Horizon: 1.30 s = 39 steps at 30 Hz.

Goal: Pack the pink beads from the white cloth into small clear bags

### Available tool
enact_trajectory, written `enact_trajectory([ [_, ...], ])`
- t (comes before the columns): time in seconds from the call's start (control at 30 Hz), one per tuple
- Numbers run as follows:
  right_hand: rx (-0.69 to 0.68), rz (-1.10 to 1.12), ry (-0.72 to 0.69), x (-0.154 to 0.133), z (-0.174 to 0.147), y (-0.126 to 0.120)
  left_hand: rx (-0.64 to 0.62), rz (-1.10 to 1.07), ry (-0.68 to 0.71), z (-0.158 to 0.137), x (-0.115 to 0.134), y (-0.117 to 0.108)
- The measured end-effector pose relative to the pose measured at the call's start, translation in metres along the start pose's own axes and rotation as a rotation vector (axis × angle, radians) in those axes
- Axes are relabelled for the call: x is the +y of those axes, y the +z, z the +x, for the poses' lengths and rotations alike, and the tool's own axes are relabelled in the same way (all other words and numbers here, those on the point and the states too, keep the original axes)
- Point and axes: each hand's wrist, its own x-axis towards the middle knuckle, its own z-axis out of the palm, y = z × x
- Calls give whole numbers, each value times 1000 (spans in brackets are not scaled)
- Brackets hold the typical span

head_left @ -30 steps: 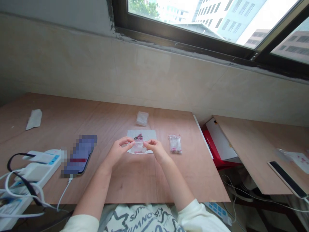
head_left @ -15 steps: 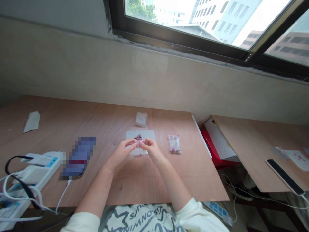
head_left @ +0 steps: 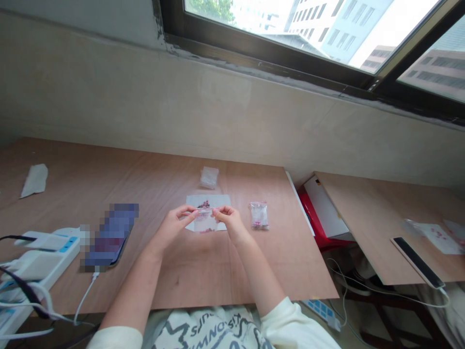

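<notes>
My left hand [head_left: 179,220] and my right hand [head_left: 230,222] pinch the two upper corners of a small clear plastic bag [head_left: 205,222]. Reddish-pink bits, too small to name, show near its lower edge. The bag hangs in front of a white sheet of paper [head_left: 221,199] on the table. A small pile of dark red, bead-like pieces [head_left: 205,204] lies on the paper, just beyond my fingertips. To the right is another clear bag [head_left: 259,215] with pink pieces at its bottom. Behind the paper sits a whitish clear packet [head_left: 209,178].
A phone [head_left: 113,235] on a charging cable and a crowded power strip [head_left: 54,259] occupy the left side of the wooden table [head_left: 203,271]. A torn white paper piece [head_left: 35,180] lies far left. Beyond a gap on the right, a second table [head_left: 366,213] bears a dark slim device [head_left: 417,261].
My hands have moved slightly apart, and the clear bag between them now shows spread out. The whole view has shifted a little.
</notes>
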Motion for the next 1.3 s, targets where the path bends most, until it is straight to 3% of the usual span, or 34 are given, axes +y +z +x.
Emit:
enact_trajectory([
  [0.13, 14, 30, -3, 1, -1, -4, -12, 3, -43, -3, -2, 0],
  [0.3, 1, 4, -17, -2, 0, -4, -6, -36, 2, -2, 1, -1],
  [0.53, -161, 24, 31, 24, 4, 1, 70, -108, 14, 4, 10, 5],
  [0.67, 56, 19, 33, 33, 10, -13, 85, -113, -7, 9, -10, 7],
  [0.77, 315, -19, -20, 28, 15, -44, 182, 2, -31, 10, -39, 4],
  [0.83, 534, -124, -74, 23, 17, -71, 205, 81, -57, 8, -59, 3],
  [0.93, 750, -407, -21, 17, 17, -105, 190, 166, -37, 3, -82, 3],
  [1.1, 905, -897, 56, 17, 15, -119, 157, 227, 61, -5, -90, 2],
  [1.3, 1004, -1069, -16, 26, 14, -113, 131, 245, 122, -6, -92, -1],
])
